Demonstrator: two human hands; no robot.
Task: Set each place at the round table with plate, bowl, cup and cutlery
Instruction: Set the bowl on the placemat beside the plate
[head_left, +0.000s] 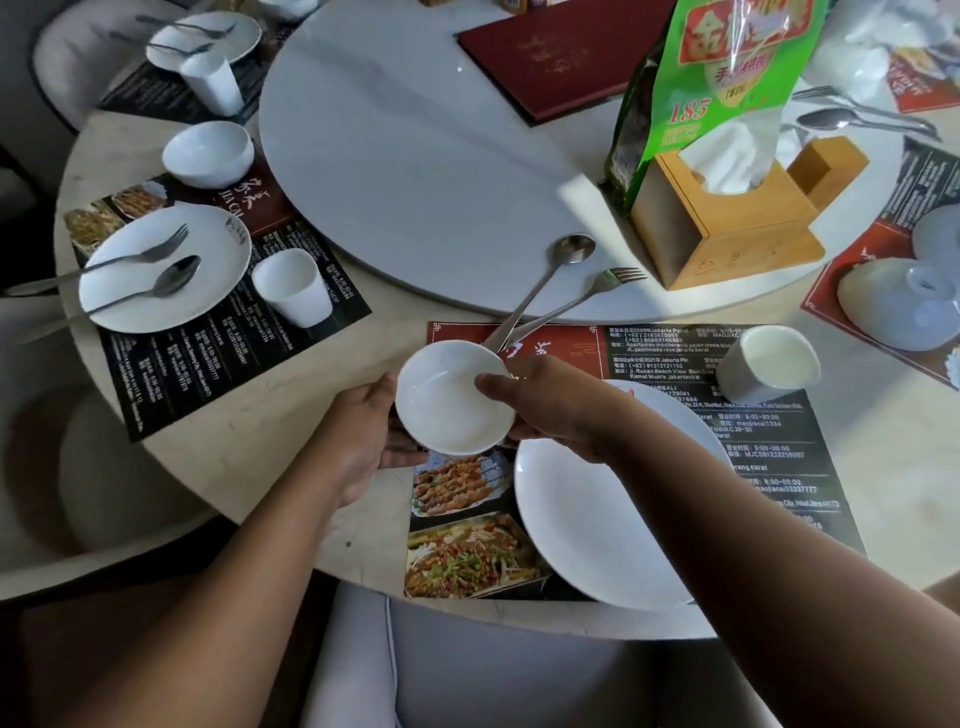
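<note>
I hold a small white bowl (451, 402) above the near placemat (779, 457) with both hands. My left hand (358, 441) cups it from below on the left. My right hand (545, 405) grips its right rim, thumb inside, and also holds a spoon (550, 275) and a fork (597, 291) whose heads point out over the turntable. A white plate (602, 519) lies on the mat under my right forearm. A white cup (766, 366) stands at the mat's far right.
A grey turntable (415, 156) carries a wooden tissue box (727, 228), a green bag (717, 78) and a red menu (561, 57). The left place has a plate with cutlery (208, 291), a bowl (208, 153) and a cup (293, 286). Upturned bowls (898, 301) sit at the right.
</note>
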